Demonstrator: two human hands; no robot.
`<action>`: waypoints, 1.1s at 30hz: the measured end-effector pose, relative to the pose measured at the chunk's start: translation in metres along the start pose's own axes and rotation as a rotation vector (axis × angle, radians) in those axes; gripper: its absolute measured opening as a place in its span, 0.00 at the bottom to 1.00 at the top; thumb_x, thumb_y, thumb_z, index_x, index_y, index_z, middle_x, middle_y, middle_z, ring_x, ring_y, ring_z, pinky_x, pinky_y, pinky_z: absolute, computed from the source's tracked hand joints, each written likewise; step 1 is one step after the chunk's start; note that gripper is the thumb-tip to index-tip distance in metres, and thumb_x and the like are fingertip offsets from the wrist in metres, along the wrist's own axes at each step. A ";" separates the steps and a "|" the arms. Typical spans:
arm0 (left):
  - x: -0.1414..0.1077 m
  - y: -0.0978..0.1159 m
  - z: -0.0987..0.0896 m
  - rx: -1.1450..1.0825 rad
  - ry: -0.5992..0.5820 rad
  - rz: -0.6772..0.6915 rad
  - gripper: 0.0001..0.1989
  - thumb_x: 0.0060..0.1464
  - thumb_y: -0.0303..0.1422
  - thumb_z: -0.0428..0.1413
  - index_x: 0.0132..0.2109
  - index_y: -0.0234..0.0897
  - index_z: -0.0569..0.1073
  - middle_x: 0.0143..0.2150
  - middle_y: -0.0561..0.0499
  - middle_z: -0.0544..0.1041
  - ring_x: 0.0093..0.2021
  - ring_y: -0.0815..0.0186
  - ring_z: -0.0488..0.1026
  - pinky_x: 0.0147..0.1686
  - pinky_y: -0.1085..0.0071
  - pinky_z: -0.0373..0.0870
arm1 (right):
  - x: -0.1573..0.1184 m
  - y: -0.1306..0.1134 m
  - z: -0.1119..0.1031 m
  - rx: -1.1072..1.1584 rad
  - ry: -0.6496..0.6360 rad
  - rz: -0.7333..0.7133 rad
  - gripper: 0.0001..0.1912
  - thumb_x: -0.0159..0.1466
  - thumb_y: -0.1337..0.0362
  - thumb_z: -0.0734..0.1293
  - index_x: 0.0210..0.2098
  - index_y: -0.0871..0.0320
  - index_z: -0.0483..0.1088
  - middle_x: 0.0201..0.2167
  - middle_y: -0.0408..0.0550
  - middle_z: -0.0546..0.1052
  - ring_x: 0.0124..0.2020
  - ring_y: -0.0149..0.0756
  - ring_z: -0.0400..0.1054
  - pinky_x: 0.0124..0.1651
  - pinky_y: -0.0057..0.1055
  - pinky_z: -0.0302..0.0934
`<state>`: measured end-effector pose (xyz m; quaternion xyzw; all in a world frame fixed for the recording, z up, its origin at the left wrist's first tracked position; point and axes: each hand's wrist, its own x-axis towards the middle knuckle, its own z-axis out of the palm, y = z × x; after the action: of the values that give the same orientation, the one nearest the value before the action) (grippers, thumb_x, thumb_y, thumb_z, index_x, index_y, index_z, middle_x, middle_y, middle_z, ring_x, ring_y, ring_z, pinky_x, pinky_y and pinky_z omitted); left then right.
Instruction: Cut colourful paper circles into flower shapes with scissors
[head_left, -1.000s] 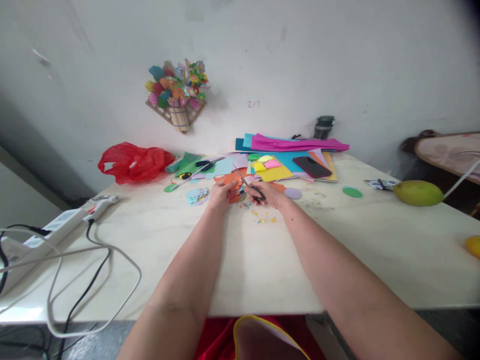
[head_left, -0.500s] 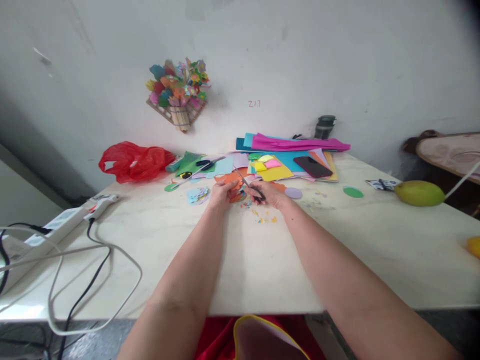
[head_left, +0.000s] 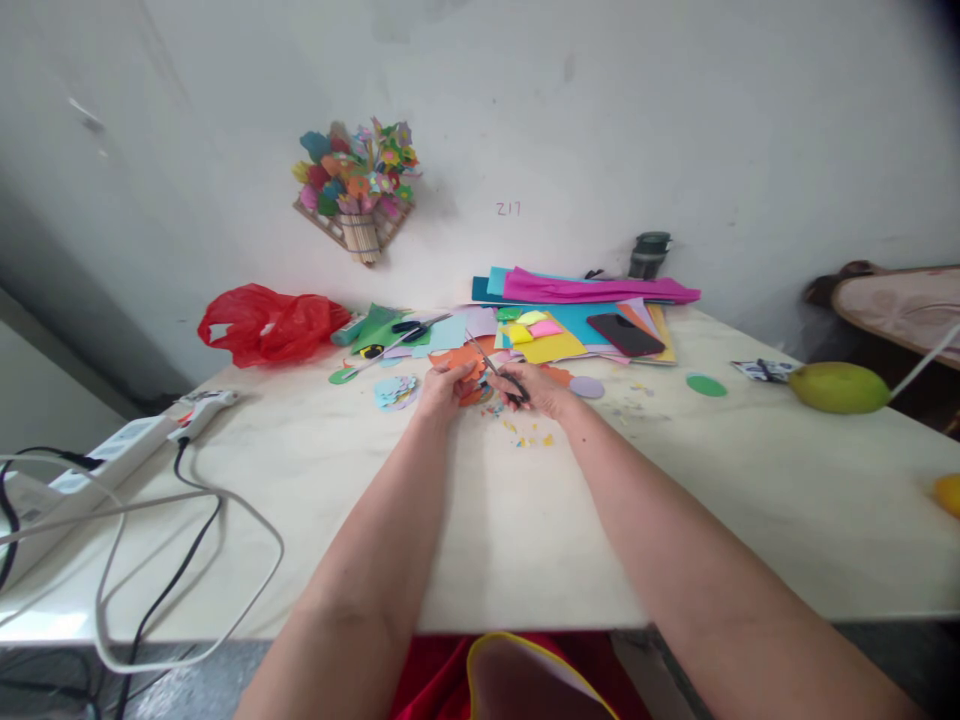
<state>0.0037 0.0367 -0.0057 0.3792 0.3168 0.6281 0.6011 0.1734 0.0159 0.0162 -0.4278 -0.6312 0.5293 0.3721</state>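
Note:
My right hand (head_left: 531, 388) is closed around the dark handles of a pair of scissors (head_left: 487, 362), whose blades point up and to the left. Between the thumb and fingers of my left hand (head_left: 444, 388) is a piece of orange paper (head_left: 472, 372), right beside the blades. More orange paper lies behind and under both hands, so the held piece's outline is hard to make out. Small paper scraps (head_left: 529, 436) are scattered just in front of my hands. Left of my left hand lies a pile of light blue cut-outs (head_left: 396, 391); a lilac paper oval (head_left: 586, 387) rests right of my right hand.
Coloured sheets (head_left: 555, 347) and a phone (head_left: 627, 335) lie at the back. A second pair of scissors (head_left: 411, 328) and a red plastic bag (head_left: 271, 325) are further left. Power strips (head_left: 112, 455) with loose cables line the left edge. A green mango-like fruit (head_left: 840, 387) sits right.
Almost nothing differs. Both hands, the scissors and the orange paper stay in nearly the same place.

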 end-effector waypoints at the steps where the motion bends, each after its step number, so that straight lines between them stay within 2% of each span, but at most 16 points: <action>1: 0.000 0.000 0.000 0.000 0.000 -0.001 0.12 0.35 0.26 0.69 0.30 0.32 0.76 0.30 0.49 0.80 0.28 0.67 0.77 0.32 0.71 0.76 | -0.001 -0.001 0.000 0.003 0.001 0.002 0.15 0.59 0.60 0.73 0.25 0.59 0.65 0.15 0.39 0.70 0.12 0.24 0.60 0.11 0.20 0.44; 9: 0.001 0.001 -0.001 0.001 -0.001 -0.007 0.14 0.36 0.26 0.70 0.32 0.33 0.75 0.31 0.49 0.80 0.31 0.66 0.78 0.36 0.70 0.76 | -0.002 -0.002 0.002 0.028 -0.003 0.003 0.16 0.58 0.60 0.74 0.24 0.59 0.64 0.14 0.38 0.69 0.12 0.24 0.59 0.12 0.21 0.46; 19: 0.003 -0.001 -0.004 0.025 0.041 -0.004 0.12 0.37 0.28 0.69 0.31 0.33 0.75 0.29 0.50 0.79 0.28 0.67 0.77 0.30 0.71 0.74 | -0.002 -0.002 0.000 0.022 -0.026 0.018 0.16 0.56 0.59 0.74 0.24 0.59 0.64 0.14 0.39 0.69 0.12 0.23 0.60 0.12 0.20 0.44; 25: 0.004 -0.002 -0.006 0.026 0.030 -0.002 0.14 0.38 0.30 0.70 0.32 0.34 0.75 0.30 0.50 0.79 0.31 0.65 0.78 0.34 0.69 0.76 | -0.004 -0.006 0.002 0.066 -0.028 0.030 0.17 0.58 0.58 0.71 0.22 0.58 0.62 0.13 0.37 0.66 0.12 0.23 0.58 0.13 0.20 0.47; 33: 0.001 0.001 -0.006 0.016 -0.046 -0.030 0.15 0.37 0.28 0.70 0.35 0.32 0.76 0.34 0.46 0.81 0.35 0.62 0.80 0.43 0.63 0.78 | 0.000 -0.001 0.002 0.102 -0.040 0.010 0.19 0.54 0.55 0.73 0.21 0.57 0.61 0.12 0.36 0.65 0.12 0.23 0.57 0.14 0.21 0.48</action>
<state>-0.0017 0.0375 -0.0079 0.3936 0.3136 0.6074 0.6146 0.1715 0.0153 0.0167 -0.4009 -0.6086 0.5709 0.3781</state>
